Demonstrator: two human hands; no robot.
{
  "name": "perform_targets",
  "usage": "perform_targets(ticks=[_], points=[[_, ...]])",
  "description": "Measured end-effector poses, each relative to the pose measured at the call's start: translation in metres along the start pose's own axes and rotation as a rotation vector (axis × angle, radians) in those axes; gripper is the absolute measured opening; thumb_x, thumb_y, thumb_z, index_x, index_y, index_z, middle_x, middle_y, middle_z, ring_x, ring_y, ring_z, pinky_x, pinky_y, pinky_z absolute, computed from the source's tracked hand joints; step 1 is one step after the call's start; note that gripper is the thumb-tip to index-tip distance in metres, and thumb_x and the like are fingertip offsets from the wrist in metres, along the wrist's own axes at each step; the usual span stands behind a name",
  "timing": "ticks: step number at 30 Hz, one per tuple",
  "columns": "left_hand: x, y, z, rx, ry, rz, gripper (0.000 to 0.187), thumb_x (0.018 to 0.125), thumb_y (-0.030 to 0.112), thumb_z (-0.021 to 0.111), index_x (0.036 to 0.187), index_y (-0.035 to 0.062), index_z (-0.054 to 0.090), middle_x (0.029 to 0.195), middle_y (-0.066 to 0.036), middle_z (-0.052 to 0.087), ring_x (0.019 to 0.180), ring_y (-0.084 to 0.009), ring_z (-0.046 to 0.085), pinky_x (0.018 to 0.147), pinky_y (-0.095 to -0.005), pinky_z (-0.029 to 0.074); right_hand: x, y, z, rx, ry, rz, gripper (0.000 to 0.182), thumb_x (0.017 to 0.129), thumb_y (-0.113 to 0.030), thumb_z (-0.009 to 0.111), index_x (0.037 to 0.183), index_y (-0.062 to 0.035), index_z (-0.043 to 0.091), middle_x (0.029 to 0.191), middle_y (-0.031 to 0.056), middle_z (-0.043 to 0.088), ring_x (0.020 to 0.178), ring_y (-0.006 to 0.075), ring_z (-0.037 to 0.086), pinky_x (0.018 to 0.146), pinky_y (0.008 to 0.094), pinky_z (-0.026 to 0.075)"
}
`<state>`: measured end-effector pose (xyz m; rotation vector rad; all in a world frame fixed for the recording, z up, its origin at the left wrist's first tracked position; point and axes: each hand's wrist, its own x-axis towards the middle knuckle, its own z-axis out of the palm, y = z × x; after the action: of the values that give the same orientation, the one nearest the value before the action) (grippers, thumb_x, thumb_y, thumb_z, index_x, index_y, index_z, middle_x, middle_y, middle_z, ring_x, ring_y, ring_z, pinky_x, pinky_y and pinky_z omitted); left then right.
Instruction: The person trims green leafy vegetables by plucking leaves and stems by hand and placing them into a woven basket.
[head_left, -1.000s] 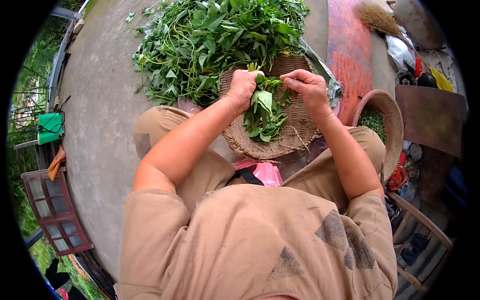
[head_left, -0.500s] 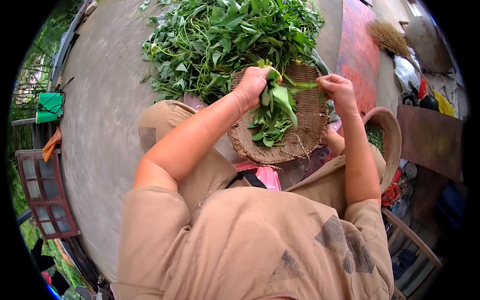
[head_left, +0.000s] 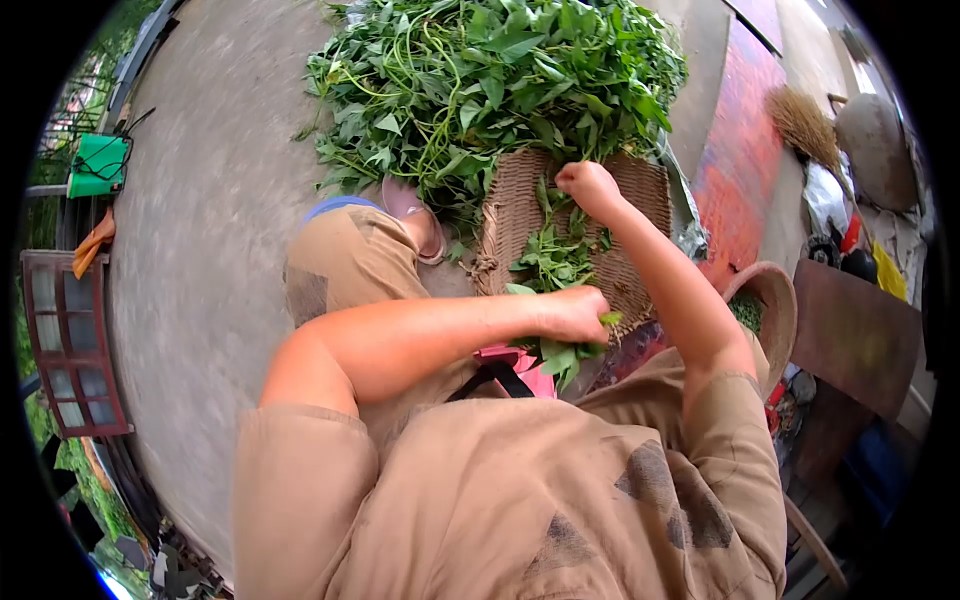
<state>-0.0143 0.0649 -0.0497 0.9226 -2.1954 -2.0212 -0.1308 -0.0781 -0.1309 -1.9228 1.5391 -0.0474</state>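
Note:
My left hand (head_left: pixel 578 314) is closed around a small bunch of leafy green stems (head_left: pixel 562 360), low over the near edge of a woven basket (head_left: pixel 512 225). The leaves hang below my fingers, over a pink seat (head_left: pixel 538 381). Over the far part of the basket is my right hand (head_left: pixel 590 190), its fingers pinched together; whatever they hold is hidden. Loose picked greens (head_left: pixel 552 258) lie in the basket between both hands. Just beyond it rises a large heap of leafy vines (head_left: pixel 480 90).
A red-stained board (head_left: pixel 735 150) lies right of the basket, with a straw broom (head_left: pixel 803 125) farther out. Near my right knee stands a round tub (head_left: pixel 778 320) containing greens. On the left are a green box (head_left: pixel 98 165) and a framed window panel (head_left: pixel 75 340).
My left hand has come down toward my body with the bunch. My right hand has shifted left over the basket, and the stem stretched between the hands no longer shows.

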Motion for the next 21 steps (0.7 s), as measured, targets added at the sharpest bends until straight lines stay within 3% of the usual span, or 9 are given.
perform_targets(ticks=[4, 6, 9, 10, 13, 16, 18, 21], points=[[-0.007, 0.01, -0.005, 0.076, -0.042, -0.047, 0.027, 0.059, 0.018, 0.068, 0.072, -0.0051, 0.062, 0.071, -0.023, 0.062, 0.071, -0.037, 0.063, 0.068, -0.0437, 0.051, 0.066, -0.014, 0.033, -0.178, 0.116, 0.074, 0.023, 0.084, -0.017, 0.055, 0.1, -0.0092, 0.069, 0.107, 0.0142, 0.064, 0.101, 0.0336, 0.061, 0.083, 0.0436, 0.05], [-0.013, 0.016, -0.008, 0.091, -0.01, -0.073, 0.018, 0.06, 0.011, 0.062, 0.068, -0.005, 0.062, 0.07, -0.025, 0.061, 0.072, -0.0388, 0.063, 0.067, -0.0449, 0.051, 0.093, -0.01, 0.054, -0.303, 0.137, 0.103, 0.022, 0.084, -0.013, 0.052, 0.1, -0.0092, 0.067, 0.112, 0.0134, 0.058, 0.101, 0.038, 0.058, 0.084, 0.0474, 0.047], [-0.026, 0.03, -0.014, 0.133, 0.034, -0.043, 0.013, 0.06, 0.006, 0.058, 0.066, -0.0044, 0.063, 0.069, -0.025, 0.061, 0.074, -0.0405, 0.063, 0.067, -0.0469, 0.051, 0.114, -0.007, 0.071, -0.497, 0.201, 0.024, 0.022, 0.084, -0.013, 0.053, 0.102, -0.0082, 0.066, 0.109, 0.0121, 0.057, 0.097, 0.0358, 0.057, 0.083, 0.0463, 0.045], [-0.033, 0.044, -0.025, 0.114, -0.028, -0.092, 0.014, 0.06, 0.005, 0.058, 0.069, -0.0038, 0.065, 0.07, -0.024, 0.062, 0.075, -0.0411, 0.063, 0.066, -0.0481, 0.051, 0.12, -0.007, 0.075, -0.543, 0.207, 0.008, 0.024, 0.085, -0.013, 0.052, 0.104, -0.0131, 0.066, 0.108, 0.0112, 0.056, 0.098, 0.0342, 0.055, 0.084, 0.0463, 0.042], [-0.034, 0.039, -0.018, 0.15, -0.002, -0.036, 0.015, 0.062, 0.006, 0.059, 0.072, -0.0024, 0.066, 0.074, -0.024, 0.063, 0.075, -0.042, 0.063, 0.066, -0.0485, 0.051, 0.134, -0.011, 0.069, -0.567, 0.145, -0.016, 0.024, 0.086, -0.015, 0.05, 0.103, -0.0178, 0.067, 0.11, 0.0126, 0.056, 0.1, 0.0356, 0.055, 0.086, 0.0481, 0.04], [-0.034, 0.041, -0.024, 0.204, -0.078, -0.105, 0.018, 0.069, 0.015, 0.064, 0.078, 0.0013, 0.07, 0.082, -0.02, 0.067, 0.082, -0.0366, 0.066, 0.069, -0.0459, 0.053, 0.138, -0.012, 0.067, -0.566, 0.075, -0.055, 0.031, 0.084, -0.013, 0.051, 0.108, -0.0237, 0.067, 0.113, 0.0131, 0.056, 0.103, 0.0369, 0.053, 0.091, 0.0491, 0.036], [-0.032, 0.041, -0.023, 0.221, -0.063, -0.113, 0.018, 0.069, 0.016, 0.065, 0.078, 0.0016, 0.071, 0.082, -0.02, 0.067, 0.082, -0.0367, 0.066, 0.069, -0.0457, 0.053, 0.14, -0.009, 0.061, -0.585, 0.054, -0.082, 0.032, 0.087, -0.017, 0.048, 0.109, -0.029, 0.069, 0.114, 0.0118, 0.057, 0.104, 0.0363, 0.053, 0.09, 0.0496, 0.036], [-0.033, 0.037, -0.021, 0.187, 0.0, -0.082, 0.016, 0.063, 0.01, 0.062, 0.073, -0.0005, 0.068, 0.076, -0.022, 0.065, 0.077, -0.0396, 0.065, 0.067, -0.0478, 0.052, 0.139, -0.008, 0.057, -0.503, 0.054, -0.051, 0.03, 0.085, -0.012, 0.051, 0.106, -0.0267, 0.068, 0.114, 0.014, 0.055, 0.104, 0.0383, 0.052, 0.094, 0.0511, 0.033]])
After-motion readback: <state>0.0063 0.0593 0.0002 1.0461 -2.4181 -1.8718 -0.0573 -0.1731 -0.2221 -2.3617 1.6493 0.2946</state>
